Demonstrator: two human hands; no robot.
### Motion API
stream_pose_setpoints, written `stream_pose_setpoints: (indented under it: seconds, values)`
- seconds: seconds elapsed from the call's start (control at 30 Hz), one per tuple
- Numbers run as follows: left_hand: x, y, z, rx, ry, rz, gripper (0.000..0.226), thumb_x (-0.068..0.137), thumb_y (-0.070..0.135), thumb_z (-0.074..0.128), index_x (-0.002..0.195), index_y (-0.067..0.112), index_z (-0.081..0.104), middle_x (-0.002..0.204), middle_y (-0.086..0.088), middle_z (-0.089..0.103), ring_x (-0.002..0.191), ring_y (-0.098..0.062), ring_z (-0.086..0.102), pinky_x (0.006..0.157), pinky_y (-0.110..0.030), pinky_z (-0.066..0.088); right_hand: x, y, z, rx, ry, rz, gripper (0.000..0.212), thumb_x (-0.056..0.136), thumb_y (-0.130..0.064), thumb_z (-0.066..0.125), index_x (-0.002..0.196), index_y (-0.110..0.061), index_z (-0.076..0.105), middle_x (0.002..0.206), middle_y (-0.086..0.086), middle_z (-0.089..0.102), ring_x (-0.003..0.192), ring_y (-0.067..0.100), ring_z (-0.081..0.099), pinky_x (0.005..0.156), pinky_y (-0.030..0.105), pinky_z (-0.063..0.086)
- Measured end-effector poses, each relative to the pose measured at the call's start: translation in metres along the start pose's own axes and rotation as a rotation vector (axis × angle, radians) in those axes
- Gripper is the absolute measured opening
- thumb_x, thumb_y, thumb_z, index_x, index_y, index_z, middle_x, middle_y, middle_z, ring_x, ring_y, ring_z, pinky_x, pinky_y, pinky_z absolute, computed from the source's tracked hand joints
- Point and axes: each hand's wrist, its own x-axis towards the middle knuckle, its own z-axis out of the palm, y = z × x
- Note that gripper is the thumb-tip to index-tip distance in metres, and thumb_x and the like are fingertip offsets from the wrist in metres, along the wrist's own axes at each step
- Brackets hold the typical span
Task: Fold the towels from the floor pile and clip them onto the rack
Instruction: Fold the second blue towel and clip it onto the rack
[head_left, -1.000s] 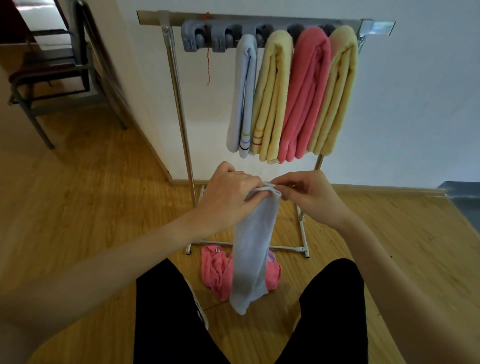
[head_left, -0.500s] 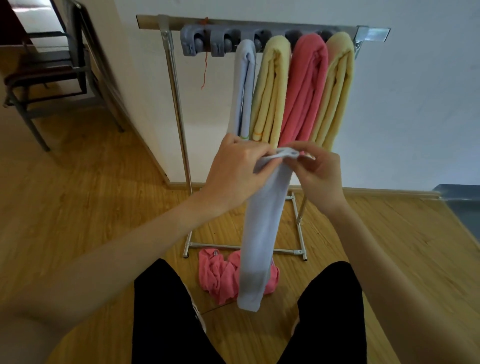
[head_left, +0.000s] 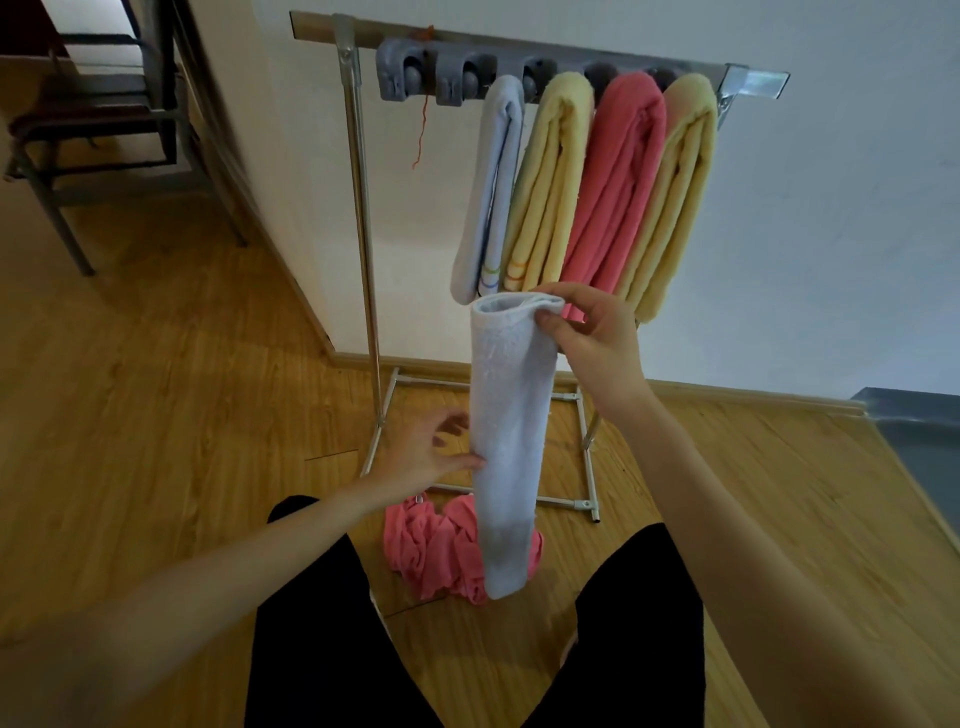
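While the right hand pinched the folded top of a pale blue terry towel between thumb and curled fingers, the long narrow strip hung straight down from that grip, its long axis vertical and its lower end dangling in front of a crumpled pink towel that lay on the wooden plank floor. Lower and to the left, the left hand was held loosely spread, its fingertips touching the towel's left edge about halfway down without closing on it. From the head camera, the metal drying rack stood just behind the held towel, against a white wall. Its grey row of plastic clips already carried four folded towels: a pale blue one, a yellow one, a coral pink one and another yellow one. Two clips at the left end looked free, up and to the left of the pinching right hand, so the folded end would probably have to rise and shift left to reach one. The right hand was the nearer of the two to those clips. A dark metal chair stood far left.
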Motion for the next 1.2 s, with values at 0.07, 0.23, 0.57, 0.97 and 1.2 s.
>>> stream_pose_setpoints:
  seconds: [0.07, 0.23, 0.57, 0.97, 1.2]
  values:
    - [0.006, -0.010, 0.010, -0.013, -0.054, -0.053, 0.047, 0.072, 0.033, 0.081, 0.113, 0.018, 0.064, 0.105, 0.007, 0.068, 0.096, -0.007, 0.063, 0.086, -0.033, 0.053, 0.000, -0.001, 0.003, 0.010, 0.002, 0.000, 0.019, 0.087, -0.002, 0.061, 0.104, -0.007, 0.070, 0.098, 0.005, 0.072, 0.099, 0.020, 0.066, 0.083, 0.043, 0.056]
    - [0.017, -0.031, 0.036, -0.047, -0.077, -0.216, 0.044, 0.074, 0.045, 0.075, 0.100, 0.010, 0.068, 0.094, -0.005, 0.071, 0.086, -0.018, 0.068, 0.081, -0.036, 0.057, 0.003, -0.006, 0.003, 0.071, 0.119, 0.035, 0.017, 0.087, -0.007, 0.063, 0.101, -0.009, 0.072, 0.092, 0.007, 0.072, 0.093, 0.028, 0.066, 0.078, 0.053, 0.055]
    - [0.024, -0.036, 0.036, -0.183, -0.056, -0.378, 0.027, 0.087, 0.037, 0.066, 0.088, 0.010, 0.066, 0.083, -0.005, 0.065, 0.081, -0.017, 0.063, 0.069, -0.022, 0.047, -0.008, 0.021, -0.016, 0.108, 0.583, 0.300, 0.012, 0.088, -0.010, 0.056, 0.097, -0.009, 0.063, 0.090, 0.000, 0.064, 0.091, 0.018, 0.063, 0.080, 0.037, 0.057]
    - [0.041, 0.076, -0.057, 0.120, -0.425, 0.050, 0.029, 0.087, 0.021, 0.068, 0.063, 0.009, 0.057, 0.056, 0.009, 0.046, 0.052, 0.000, 0.042, 0.051, -0.013, 0.031, -0.085, 0.135, 0.001, -0.169, 0.072, 0.857, 0.035, 0.083, 0.004, 0.054, 0.117, -0.001, 0.046, 0.095, 0.010, 0.052, 0.082, 0.020, 0.052, 0.057, 0.026, 0.043]
    - [0.032, 0.119, -0.076, 0.138, -0.703, 0.102, 0.015, 0.089, 0.021, 0.065, 0.075, 0.019, 0.070, 0.069, 0.009, 0.066, 0.067, -0.005, 0.061, 0.060, -0.015, 0.045, -0.069, 0.093, 0.016, -0.063, -0.185, 0.475, 0.030, 0.098, -0.007, 0.042, 0.125, -0.004, 0.055, 0.125, 0.011, 0.059, 0.120, 0.025, 0.053, 0.100, 0.033, 0.042]
